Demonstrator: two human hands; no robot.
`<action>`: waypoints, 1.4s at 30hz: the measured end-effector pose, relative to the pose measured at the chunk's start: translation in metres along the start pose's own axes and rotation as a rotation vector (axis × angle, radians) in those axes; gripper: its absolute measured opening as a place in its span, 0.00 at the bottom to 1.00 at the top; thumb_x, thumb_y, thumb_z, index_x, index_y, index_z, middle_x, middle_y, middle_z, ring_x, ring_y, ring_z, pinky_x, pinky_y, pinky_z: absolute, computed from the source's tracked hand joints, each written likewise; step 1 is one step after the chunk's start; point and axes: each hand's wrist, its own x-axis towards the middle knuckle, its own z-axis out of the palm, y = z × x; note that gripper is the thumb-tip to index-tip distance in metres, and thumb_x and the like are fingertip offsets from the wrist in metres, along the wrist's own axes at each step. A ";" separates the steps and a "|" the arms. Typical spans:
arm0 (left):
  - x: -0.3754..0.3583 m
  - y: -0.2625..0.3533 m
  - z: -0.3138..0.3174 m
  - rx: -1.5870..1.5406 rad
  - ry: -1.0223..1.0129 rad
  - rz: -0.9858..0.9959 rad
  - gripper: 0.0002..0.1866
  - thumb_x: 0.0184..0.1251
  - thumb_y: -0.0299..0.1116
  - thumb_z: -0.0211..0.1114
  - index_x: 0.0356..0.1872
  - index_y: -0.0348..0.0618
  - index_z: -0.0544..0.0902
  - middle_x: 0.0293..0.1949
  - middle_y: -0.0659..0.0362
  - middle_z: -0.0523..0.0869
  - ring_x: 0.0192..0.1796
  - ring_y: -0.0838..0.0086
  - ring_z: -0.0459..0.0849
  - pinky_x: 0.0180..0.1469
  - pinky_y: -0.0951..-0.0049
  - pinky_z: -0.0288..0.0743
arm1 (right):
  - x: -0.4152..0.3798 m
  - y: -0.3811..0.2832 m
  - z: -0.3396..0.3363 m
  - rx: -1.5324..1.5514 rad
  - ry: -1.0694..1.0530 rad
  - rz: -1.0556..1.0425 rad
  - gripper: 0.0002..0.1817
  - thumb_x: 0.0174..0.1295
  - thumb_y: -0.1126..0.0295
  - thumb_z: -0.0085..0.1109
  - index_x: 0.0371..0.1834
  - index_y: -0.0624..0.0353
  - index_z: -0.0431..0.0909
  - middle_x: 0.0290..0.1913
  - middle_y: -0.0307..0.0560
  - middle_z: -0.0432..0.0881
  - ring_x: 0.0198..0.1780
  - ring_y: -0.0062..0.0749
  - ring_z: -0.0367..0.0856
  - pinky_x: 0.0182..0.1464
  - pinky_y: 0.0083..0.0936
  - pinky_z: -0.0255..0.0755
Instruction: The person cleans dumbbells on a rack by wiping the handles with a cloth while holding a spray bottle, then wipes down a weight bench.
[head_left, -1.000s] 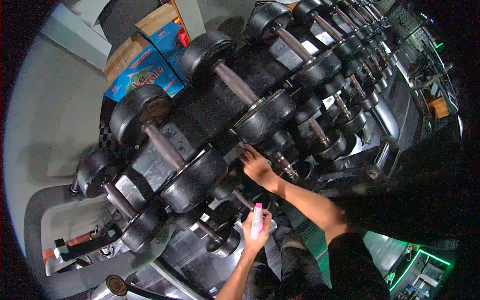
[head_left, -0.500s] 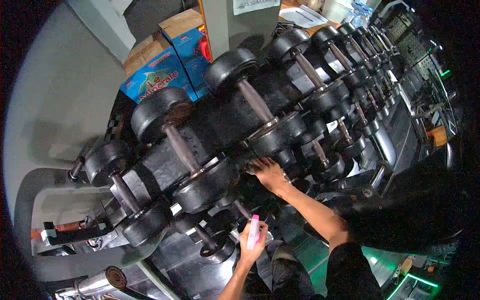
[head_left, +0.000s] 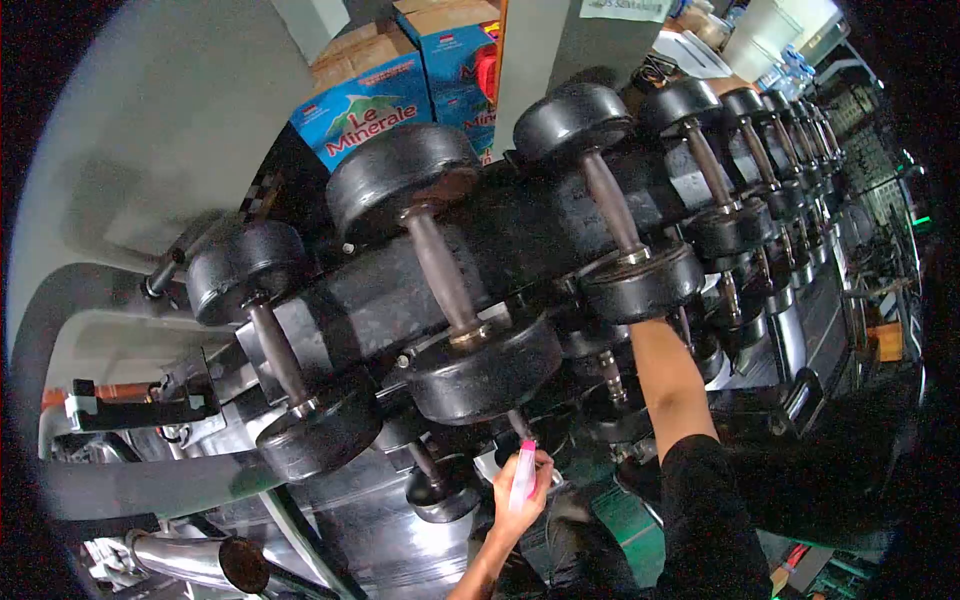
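Note:
My left hand (head_left: 520,492) is closed around what looks like a spray bottle (head_left: 524,475) with a white top and pink parts, held low in front of the rack. My right forearm (head_left: 668,385) reaches up under the near head of a black dumbbell (head_left: 645,282); the hand itself is hidden behind that head. Left of it lies another large dumbbell (head_left: 445,275) with a grey handle. A smaller dumbbell (head_left: 430,470) sits on the lower tier, left of my left hand.
The black dumbbell rack (head_left: 350,300) holds two tiers running to the far right. Blue water cartons (head_left: 375,115) stand behind it. Another dumbbell (head_left: 280,355) rests at the left end, near a grey machine frame (head_left: 150,490). A metal tube (head_left: 190,560) juts in at lower left.
The view has shifted, so the rack appears nearer and further right. My right hand has moved from between the dumbbells to behind a dumbbell head. The left hand keeps its hold.

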 end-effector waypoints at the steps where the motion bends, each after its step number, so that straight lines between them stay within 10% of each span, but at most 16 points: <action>1: 0.001 0.000 0.003 -0.005 0.006 0.000 0.06 0.60 0.20 0.64 0.37 0.40 0.79 0.23 0.66 0.80 0.24 0.87 0.75 0.25 0.82 0.68 | -0.003 -0.005 0.006 -0.006 -0.003 -0.018 0.19 0.61 0.59 0.53 0.55 0.49 0.75 0.58 0.45 0.76 0.59 0.45 0.73 0.62 0.42 0.67; 22: 0.003 0.005 0.027 0.082 -0.081 -0.035 0.04 0.60 0.22 0.65 0.36 0.39 0.80 0.28 0.63 0.82 0.27 0.85 0.76 0.30 0.80 0.71 | 0.097 -0.027 0.012 0.015 -0.075 -0.052 0.18 0.63 0.59 0.51 0.55 0.50 0.74 0.58 0.46 0.76 0.59 0.44 0.73 0.63 0.41 0.65; 42: -0.001 -0.002 0.024 0.188 -0.183 -0.053 0.05 0.61 0.23 0.64 0.38 0.40 0.79 0.26 0.63 0.81 0.26 0.84 0.78 0.29 0.79 0.73 | 0.011 0.021 0.001 0.199 -0.048 -0.113 0.18 0.64 0.60 0.49 0.55 0.52 0.74 0.58 0.46 0.76 0.60 0.43 0.72 0.64 0.40 0.64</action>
